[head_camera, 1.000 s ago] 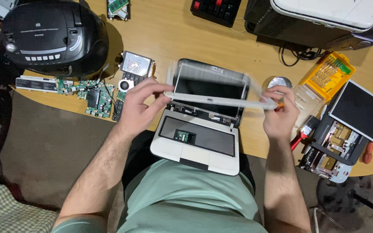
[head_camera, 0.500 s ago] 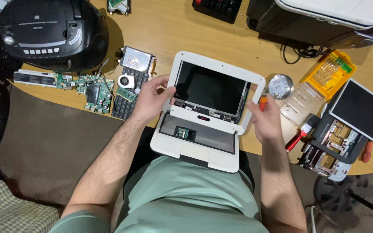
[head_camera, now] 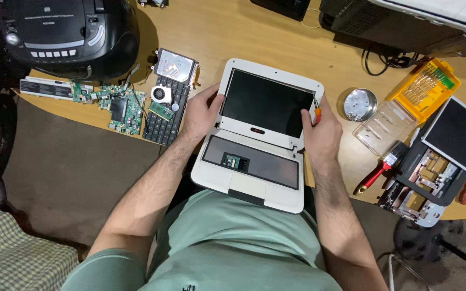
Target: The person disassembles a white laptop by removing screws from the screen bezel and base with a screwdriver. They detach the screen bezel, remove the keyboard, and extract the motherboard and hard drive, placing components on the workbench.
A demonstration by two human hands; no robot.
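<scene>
A small white laptop (head_camera: 254, 180) lies open at the table's near edge, partly over my lap, its dark screen (head_camera: 268, 102) tilted back and its keyboard bay bare with a small circuit board showing. My left hand (head_camera: 203, 110) grips the left edge of the screen lid. My right hand (head_camera: 322, 132) rests against the lid's right edge and holds a small orange-handled screwdriver (head_camera: 317, 112), tip up at the bezel.
A removed keyboard (head_camera: 164, 110) with a fan, hard drive (head_camera: 175, 66) and green circuit boards (head_camera: 125, 108) lies left. A black radio (head_camera: 68, 32) stands far left. Right: a round metal dish (head_camera: 360, 104), yellow bit case (head_camera: 424, 89), red-handled brush (head_camera: 381, 168), another dismantled device (head_camera: 449, 156).
The lid went from nearly edge-on to swung open and tilted back. Both hands slid from the lid's top edge down to its sides. The camera view shifted slightly.
</scene>
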